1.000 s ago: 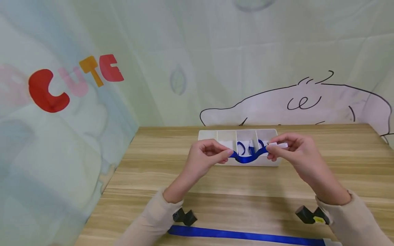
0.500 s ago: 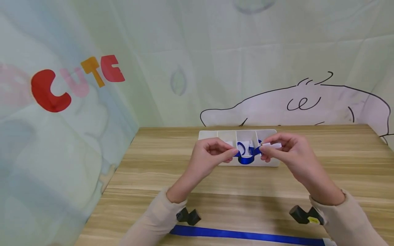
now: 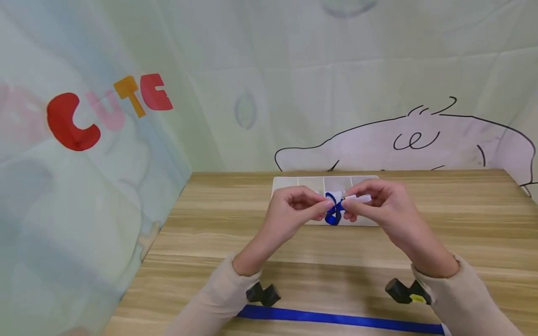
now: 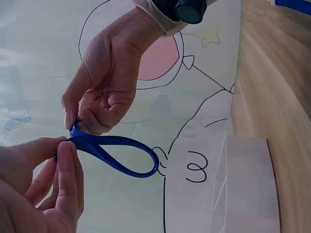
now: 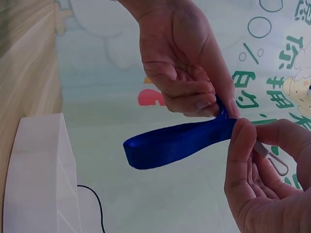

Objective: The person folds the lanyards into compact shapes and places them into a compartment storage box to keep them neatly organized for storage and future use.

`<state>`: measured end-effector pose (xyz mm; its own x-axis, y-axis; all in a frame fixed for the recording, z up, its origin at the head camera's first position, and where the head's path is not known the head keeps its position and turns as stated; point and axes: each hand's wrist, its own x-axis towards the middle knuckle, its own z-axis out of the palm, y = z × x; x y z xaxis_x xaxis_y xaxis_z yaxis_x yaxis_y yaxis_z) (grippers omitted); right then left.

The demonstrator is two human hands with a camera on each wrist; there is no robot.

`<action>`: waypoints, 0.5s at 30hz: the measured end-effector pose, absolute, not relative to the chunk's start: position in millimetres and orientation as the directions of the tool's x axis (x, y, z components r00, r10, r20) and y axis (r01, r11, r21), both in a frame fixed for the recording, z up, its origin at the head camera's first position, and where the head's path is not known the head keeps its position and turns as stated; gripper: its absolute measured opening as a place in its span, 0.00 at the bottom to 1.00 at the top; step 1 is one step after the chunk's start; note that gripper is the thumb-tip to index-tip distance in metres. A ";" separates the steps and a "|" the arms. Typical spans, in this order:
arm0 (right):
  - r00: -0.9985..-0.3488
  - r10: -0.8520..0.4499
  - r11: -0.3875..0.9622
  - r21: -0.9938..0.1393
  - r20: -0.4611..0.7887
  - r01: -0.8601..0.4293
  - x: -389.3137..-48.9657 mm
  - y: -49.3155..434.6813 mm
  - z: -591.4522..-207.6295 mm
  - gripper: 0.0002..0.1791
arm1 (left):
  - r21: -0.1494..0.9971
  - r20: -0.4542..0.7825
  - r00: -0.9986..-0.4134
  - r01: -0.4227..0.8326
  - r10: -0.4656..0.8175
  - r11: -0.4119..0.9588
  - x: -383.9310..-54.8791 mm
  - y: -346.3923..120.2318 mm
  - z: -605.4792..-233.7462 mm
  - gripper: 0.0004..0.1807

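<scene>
A short blue ribbon strap (image 3: pixel 333 219) hangs in a loop between both hands, above the front of the white compartment tray (image 3: pixel 286 181). My left hand (image 3: pixel 296 207) pinches one end between thumb and fingers. The other end is pinched by my right hand (image 3: pixel 378 203), where a white piece sticks out past the fingers. In the right wrist view, a thin wire hook (image 5: pixel 278 165) shows beyond that grip. The two ends are close together and the loop (image 4: pixel 129 155) narrows to a teardrop in the left wrist view.
Another blue strap (image 3: pixel 344 319) lies flat along the table's near edge, below the forearms. Blue straps inside the tray are mostly hidden behind the hands. A printed curtain (image 3: pixel 235 70) stands behind and to the left of the wooden table (image 3: pixel 218 210).
Both hands have moved toward each other, the left one rightward and the right one leftward. The held strap has gone from a shallow sag to a tight loop with its ends together.
</scene>
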<state>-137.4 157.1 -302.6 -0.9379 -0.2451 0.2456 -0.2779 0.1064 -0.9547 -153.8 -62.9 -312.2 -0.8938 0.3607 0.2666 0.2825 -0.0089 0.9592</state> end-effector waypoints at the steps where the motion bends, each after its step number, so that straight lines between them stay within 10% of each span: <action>1: -0.936 -0.247 0.103 -0.954 0.250 -0.282 -137.4 156.2 -302.5 0.10 | 0.959 0.268 -0.893 0.283 0.363 -0.012 -153.7 -62.3 -311.9 0.07; 15: -0.930 -0.233 0.058 -0.950 0.286 -0.307 -136.9 143.7 -305.2 0.08 | 0.964 0.263 -0.889 0.253 0.374 -0.078 -150.6 -59.9 -309.4 0.08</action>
